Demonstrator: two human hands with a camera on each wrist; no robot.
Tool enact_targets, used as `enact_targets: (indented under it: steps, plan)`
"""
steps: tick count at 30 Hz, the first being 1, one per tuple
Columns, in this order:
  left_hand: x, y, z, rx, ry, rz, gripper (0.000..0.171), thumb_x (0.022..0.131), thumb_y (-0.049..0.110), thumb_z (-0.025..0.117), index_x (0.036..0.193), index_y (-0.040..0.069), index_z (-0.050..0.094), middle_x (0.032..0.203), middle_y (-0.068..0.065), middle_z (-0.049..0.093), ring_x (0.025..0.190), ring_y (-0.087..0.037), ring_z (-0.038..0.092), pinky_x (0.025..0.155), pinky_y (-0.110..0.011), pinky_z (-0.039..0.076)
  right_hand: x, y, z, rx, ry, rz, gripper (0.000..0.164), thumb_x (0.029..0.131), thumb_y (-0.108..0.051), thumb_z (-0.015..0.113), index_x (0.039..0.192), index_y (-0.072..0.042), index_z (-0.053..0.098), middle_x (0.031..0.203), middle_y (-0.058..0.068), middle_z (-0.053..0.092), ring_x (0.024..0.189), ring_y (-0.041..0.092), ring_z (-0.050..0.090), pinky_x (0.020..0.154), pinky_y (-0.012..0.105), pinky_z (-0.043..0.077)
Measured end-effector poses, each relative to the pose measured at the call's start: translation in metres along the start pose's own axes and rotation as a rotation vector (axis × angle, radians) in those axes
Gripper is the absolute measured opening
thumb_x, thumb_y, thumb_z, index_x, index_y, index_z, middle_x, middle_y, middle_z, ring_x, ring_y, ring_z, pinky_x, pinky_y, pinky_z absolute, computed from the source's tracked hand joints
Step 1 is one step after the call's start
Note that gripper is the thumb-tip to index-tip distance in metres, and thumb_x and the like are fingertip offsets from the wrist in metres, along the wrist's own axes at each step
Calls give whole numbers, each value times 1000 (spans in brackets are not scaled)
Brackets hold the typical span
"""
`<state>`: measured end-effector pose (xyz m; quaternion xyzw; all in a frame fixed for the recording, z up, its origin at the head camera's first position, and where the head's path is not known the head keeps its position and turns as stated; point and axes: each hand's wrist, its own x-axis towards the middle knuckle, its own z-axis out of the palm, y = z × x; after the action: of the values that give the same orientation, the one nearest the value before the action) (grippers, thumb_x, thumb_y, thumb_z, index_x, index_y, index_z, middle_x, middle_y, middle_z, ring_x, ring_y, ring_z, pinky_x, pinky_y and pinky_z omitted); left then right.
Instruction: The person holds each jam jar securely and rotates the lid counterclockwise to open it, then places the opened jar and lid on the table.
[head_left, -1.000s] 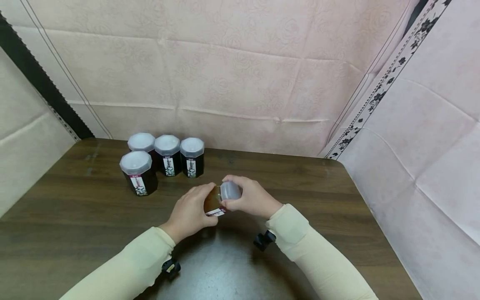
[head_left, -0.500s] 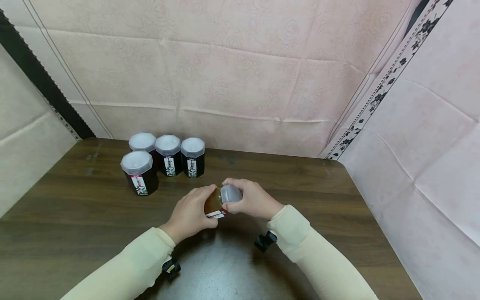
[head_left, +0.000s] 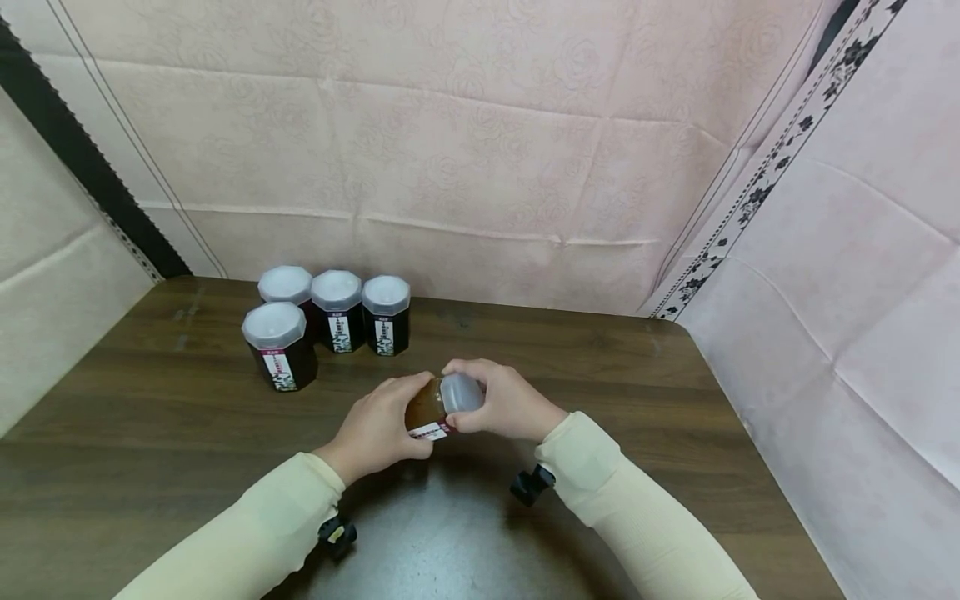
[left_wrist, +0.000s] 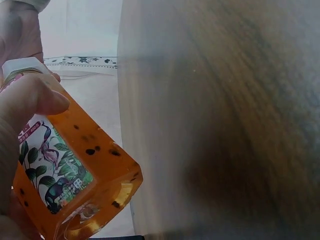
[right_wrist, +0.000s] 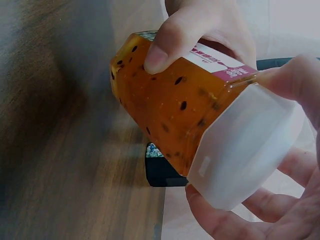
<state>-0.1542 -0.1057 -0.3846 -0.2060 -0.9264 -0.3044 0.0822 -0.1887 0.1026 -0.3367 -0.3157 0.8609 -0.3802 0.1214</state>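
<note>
A jar of orange jelly with black seeds lies tilted between my hands above the table's middle. My left hand grips the jar's body, thumb at the near side. In the left wrist view, the label shows a bird and green leaves. My right hand holds the frosted white, many-sided lid, with fingers spread round its rim. The right wrist view shows the lid sitting on the jar; whether it is loose cannot be told.
Several dark jars with pale lids stand upright at the back left: one in front, another at the right end. The brown wooden table ends at a pale cloth backdrop. A cloth side wall rises on the right.
The jar and lid have moved slightly toward me and tilted a little. Both hands keep their hold. The standing jars have not moved.
</note>
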Motion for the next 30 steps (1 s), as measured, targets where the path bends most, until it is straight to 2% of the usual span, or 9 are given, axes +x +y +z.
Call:
enact_targets:
  steps: [4,15,30]
  plan:
    - [0,1,-1,-6,-5,-7,75,65,23,82,132,7,53,116,-5,63,94,-19,56,74,-36,54,0,1,1,4,0,-5,54,79,-17,75,129,-12,55,116,4,58,95,22,56,74,30,54]
    - [1,2,-1,-23,-10,-35,76,64,24,82,132,6,53,114,-6,63,91,-19,57,73,-35,54,0,5,1,-25,5,-15,56,78,-17,75,129,-20,55,124,1,54,99,21,54,76,32,56]
    - [-1,3,2,-39,-24,-58,75,64,23,82,131,6,54,111,-5,63,90,-18,56,71,-33,53,-1,11,3,-54,-30,-79,57,77,-13,76,128,-17,53,133,4,46,104,21,52,76,30,55]
